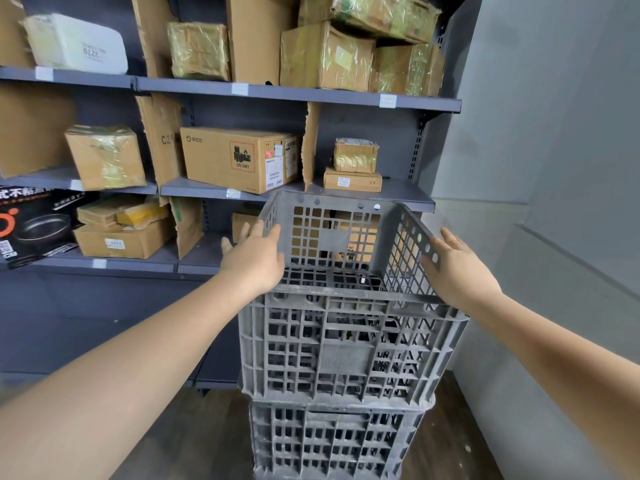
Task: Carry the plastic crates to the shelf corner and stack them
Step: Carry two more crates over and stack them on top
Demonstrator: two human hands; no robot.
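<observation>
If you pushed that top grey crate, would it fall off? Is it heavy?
Probably light: the top crate looks empty and its walls are mostly holes. It likely stays stiff, being ribbed plastic. It could tip if shoved, since it sits high on two stacked crates with the left hand and right hand at its sides.

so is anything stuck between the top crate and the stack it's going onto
Nothing visible. The top crate sits tilted in the mouth of the middle crate, both hands on its sides: left hand, right hand. The crate interiors look empty through the lattice.
</observation>
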